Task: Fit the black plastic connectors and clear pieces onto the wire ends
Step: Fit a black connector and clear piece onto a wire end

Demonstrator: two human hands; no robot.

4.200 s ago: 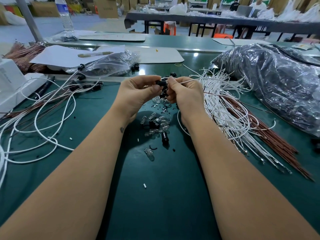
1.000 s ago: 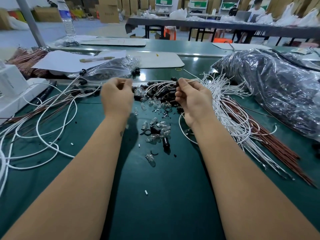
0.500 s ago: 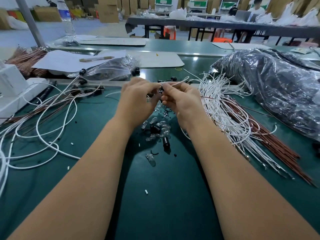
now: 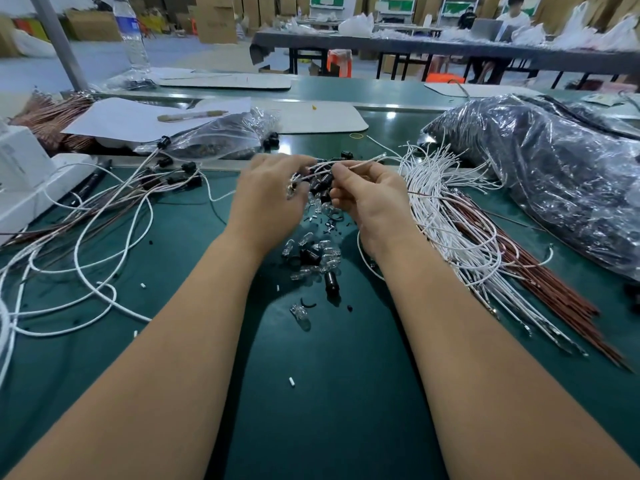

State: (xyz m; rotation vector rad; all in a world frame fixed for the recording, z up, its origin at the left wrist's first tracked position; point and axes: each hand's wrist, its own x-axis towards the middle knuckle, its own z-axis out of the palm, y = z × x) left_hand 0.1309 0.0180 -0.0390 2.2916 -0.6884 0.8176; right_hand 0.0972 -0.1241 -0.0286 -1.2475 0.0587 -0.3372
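Looking down, I see the big crinkly plastic bag far right of my right hand. That hand pinches thin white wires. My left hand curls round small black plastic connectors. Tiny clear pieces lie just below both hands.

Two bare forearms over the green bench, no sleeves, left hand and right hand without gloves, rings or watch, short unpainted fingernails
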